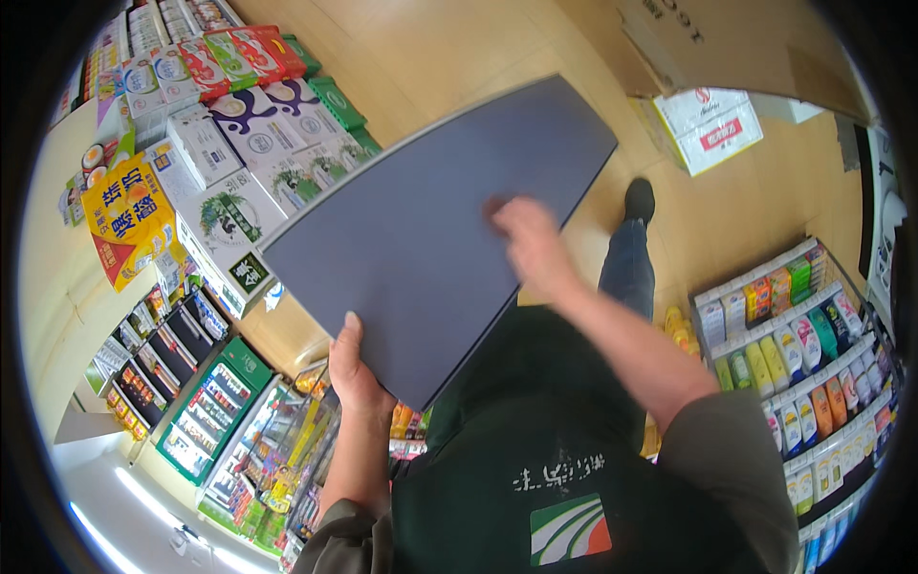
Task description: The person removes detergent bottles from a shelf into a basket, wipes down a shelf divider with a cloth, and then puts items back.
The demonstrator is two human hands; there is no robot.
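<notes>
A flat, dark grey shelf panel (pixel 423 237) with a pale far edge slants across the view in front of me. My left hand (pixel 355 369) grips its near left corner, thumb on top and fingers hidden underneath. Over the right half of the panel is my right hand (pixel 534 247), blurred by motion. Its fingers are closed around a small dark reddish-brown object (pixel 495 214), too blurred to identify. Whether that object touches the panel surface I cannot tell.
Stacked milk cartons (pixel 237 143) and a yellow drink box (pixel 133 219) stand left beyond the panel. A cardboard box (pixel 746 50) and a white carton (pixel 710 129) are at upper right. Shelves of bottles (pixel 796 344) stand at right, a green-framed cooler (pixel 211 409) at lower left.
</notes>
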